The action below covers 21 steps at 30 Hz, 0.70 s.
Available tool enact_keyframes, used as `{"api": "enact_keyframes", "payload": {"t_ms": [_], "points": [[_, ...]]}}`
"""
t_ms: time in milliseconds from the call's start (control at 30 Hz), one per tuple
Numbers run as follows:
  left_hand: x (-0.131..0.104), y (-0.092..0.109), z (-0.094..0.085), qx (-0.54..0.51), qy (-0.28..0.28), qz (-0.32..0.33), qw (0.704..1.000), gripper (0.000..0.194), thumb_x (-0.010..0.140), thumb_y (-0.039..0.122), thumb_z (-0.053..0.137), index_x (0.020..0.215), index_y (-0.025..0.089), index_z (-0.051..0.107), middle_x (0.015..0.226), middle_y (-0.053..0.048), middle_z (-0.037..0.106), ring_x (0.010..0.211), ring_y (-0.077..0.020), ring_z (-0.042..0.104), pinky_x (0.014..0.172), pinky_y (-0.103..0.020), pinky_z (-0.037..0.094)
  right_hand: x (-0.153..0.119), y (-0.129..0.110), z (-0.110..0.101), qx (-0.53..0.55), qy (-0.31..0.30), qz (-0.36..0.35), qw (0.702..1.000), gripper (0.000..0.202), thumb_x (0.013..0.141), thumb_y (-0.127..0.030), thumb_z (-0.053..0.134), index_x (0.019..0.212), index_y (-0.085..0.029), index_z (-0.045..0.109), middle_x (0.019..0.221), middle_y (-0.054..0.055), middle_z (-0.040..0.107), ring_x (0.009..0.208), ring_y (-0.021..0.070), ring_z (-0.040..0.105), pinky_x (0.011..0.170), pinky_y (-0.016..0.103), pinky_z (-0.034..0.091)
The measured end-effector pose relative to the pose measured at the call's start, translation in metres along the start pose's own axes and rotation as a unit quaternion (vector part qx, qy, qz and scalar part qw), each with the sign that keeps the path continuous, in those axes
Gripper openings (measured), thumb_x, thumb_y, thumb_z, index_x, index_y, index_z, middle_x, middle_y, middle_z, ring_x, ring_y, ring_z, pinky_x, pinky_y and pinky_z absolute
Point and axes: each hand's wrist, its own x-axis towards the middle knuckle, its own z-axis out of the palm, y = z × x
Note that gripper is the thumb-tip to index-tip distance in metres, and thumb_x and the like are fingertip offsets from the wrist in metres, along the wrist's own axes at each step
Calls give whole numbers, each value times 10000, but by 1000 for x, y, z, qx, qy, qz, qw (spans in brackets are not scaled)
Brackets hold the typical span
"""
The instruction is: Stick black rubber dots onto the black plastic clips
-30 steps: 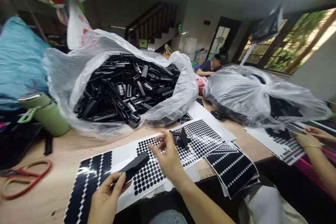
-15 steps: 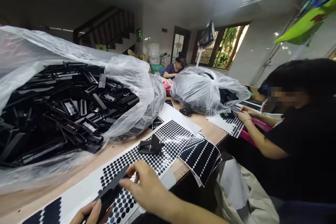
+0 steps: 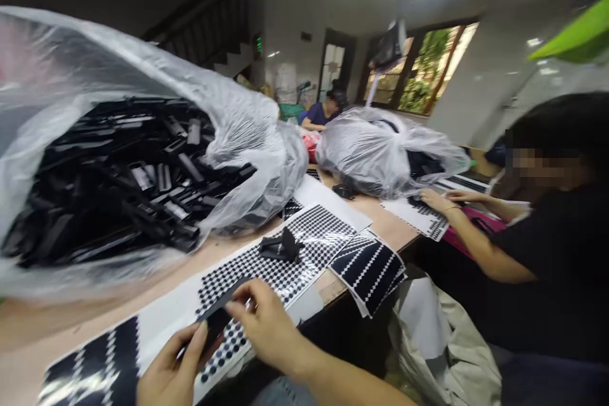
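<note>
My left hand (image 3: 174, 361) grips a long black plastic part (image 3: 216, 323), its thumb on top near the lower end. At the part's right side, my right hand (image 3: 266, 323) has its thumb and forefinger pinched on the edge; whether a small sticker is between them is too small to tell. Beneath the part lies a white sheet of round black stickers (image 3: 323, 228). Another black plastic piece (image 3: 280, 246) rests on that sheet, beyond my hands. A sheet of joined black strips (image 3: 90, 361) is at the lower left.
A big clear plastic bag (image 3: 252, 120) of black parts fills the left side of the wooden table (image 3: 280, 228). A second bag (image 3: 366, 146) stands farther back. Black sticker sheets (image 3: 368, 266) overhang the front edge. A co-worker (image 3: 547, 241) sits at right; another person (image 3: 323, 113) sits behind.
The view has shifted, so my hands and the table appear slightly higher and more of my left hand shows. Both hands stay on the black plastic part. The near co-worker's hands have moved slightly.
</note>
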Motion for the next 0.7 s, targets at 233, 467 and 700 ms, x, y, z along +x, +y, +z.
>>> {"api": "enact_keyframes", "payload": {"t_ms": [233,467,700], "points": [[-21,17,3,-82,27,9,996,340,504,399,771,632,127,613,671,8,594,649,-129,568,674,-277,542,5,6,16,-2,-67,-40,997,127,787,-308,522,810,-193,570,824,30,587,734,157,533,683,281,415],[-29,7,-14,-76,36,40,996,307,642,413,685,660,127,572,642,0,546,633,-124,537,640,-300,527,4,15,41,9,-119,-89,989,247,772,-410,515,654,-195,544,687,26,537,645,169,504,602,285,393],[-37,11,-22,-126,44,22,991,251,717,363,633,736,113,617,782,-60,599,780,-179,583,712,-339,523,-1,6,47,13,-123,-94,988,234,795,-400,483,679,-199,512,682,13,521,639,160,486,611,284,389]]}}
